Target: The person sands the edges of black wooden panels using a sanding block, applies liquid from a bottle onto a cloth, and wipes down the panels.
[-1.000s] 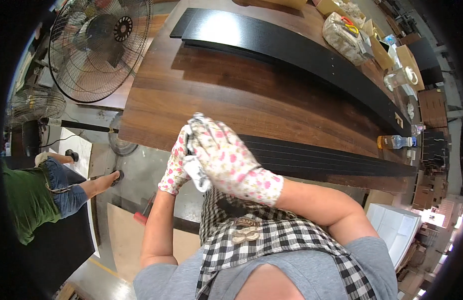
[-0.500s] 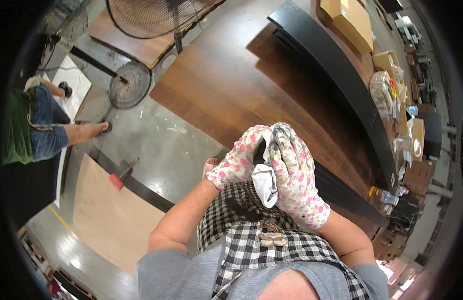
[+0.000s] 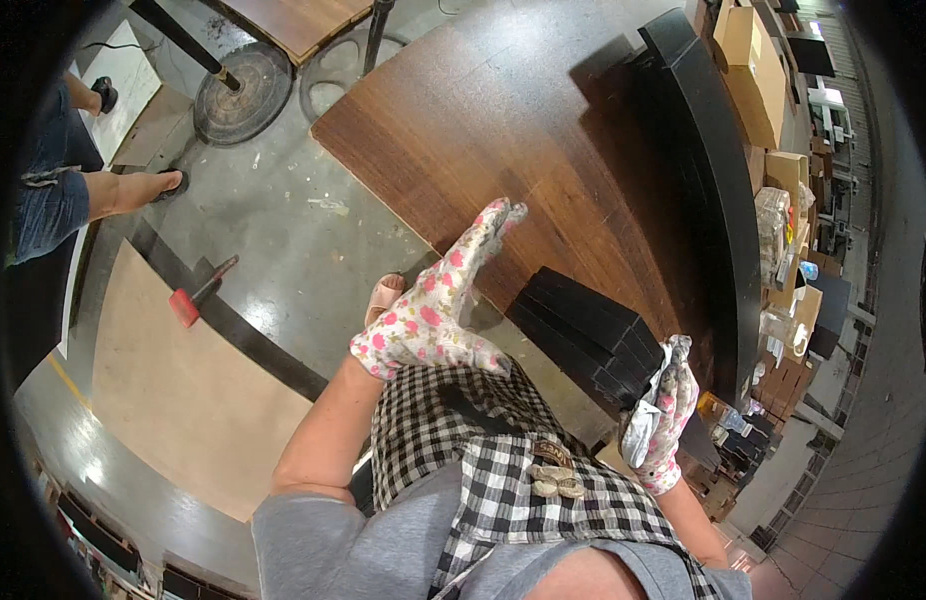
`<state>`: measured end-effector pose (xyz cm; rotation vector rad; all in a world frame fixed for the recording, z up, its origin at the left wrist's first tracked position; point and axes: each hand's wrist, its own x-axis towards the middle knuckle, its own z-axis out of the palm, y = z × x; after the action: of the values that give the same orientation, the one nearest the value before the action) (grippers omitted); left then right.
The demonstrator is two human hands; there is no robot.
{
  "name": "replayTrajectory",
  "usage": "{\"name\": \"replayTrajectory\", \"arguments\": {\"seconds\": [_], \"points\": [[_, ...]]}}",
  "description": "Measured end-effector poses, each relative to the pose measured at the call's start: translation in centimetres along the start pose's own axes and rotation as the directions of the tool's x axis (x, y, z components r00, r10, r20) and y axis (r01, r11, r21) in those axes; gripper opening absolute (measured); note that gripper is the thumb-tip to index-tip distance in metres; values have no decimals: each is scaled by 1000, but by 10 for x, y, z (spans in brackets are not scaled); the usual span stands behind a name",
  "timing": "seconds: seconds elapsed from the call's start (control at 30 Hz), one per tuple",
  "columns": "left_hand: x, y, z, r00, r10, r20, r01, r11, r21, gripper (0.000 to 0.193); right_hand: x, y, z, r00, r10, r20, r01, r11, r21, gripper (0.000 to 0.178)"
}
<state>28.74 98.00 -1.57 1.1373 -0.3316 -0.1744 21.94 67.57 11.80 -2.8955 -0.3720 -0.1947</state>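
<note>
My left hand [image 3: 438,310], in a white glove with pink flowers, is held in the air near the front edge of the brown wood-grain board [image 3: 453,130]. Its fingers are stretched out, thumb apart, and it holds nothing. At the right, my right hand [image 3: 675,415], in a matching glove with grey-stained fingers, grips a crumpled white cloth [image 3: 641,436]. That hand is beside the end of a stack of black strips [image 3: 588,335]; whether it touches them I cannot tell. Behind the stack, a long curved black panel [image 3: 713,190] lies along the board.
Cardboard boxes [image 3: 751,75] and wrapped goods stand beyond the curved panel. On the left are a tan curved sheet [image 3: 178,370], a red-headed tool [image 3: 186,308] and a round stand base [image 3: 245,92]. Another person's leg [image 3: 128,190] shows at the far left.
My hands have come apart. The right has moved right and down with the cloth, towards the black strips; the left has let go and spread its fingers. The view has shifted.
</note>
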Motion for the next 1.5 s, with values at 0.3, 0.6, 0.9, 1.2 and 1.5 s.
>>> {"name": "replayTrajectory", "arguments": {"seconds": [0.3,0.6,0.9,1.2,1.5], "points": [[16,17,45,955,-10,295,-117,904,411,128,-2,-6,0,951,278,138,-310,843,440,51],[23,17,48,952,70,297,-201,875,441,121,8,-11,-1,984,71,162,-92,987,129,47],[33,9,51,959,139,245,-260,771,581,82,65,-70,15,953,-258,157,242,963,117,52],[36,6,39,955,141,260,-274,753,599,83,52,-58,27,967,-248,58,247,969,27,60],[36,-1,31,958,155,241,-275,730,626,85,38,-43,29,985,-170,1,170,985,-27,53]]}}
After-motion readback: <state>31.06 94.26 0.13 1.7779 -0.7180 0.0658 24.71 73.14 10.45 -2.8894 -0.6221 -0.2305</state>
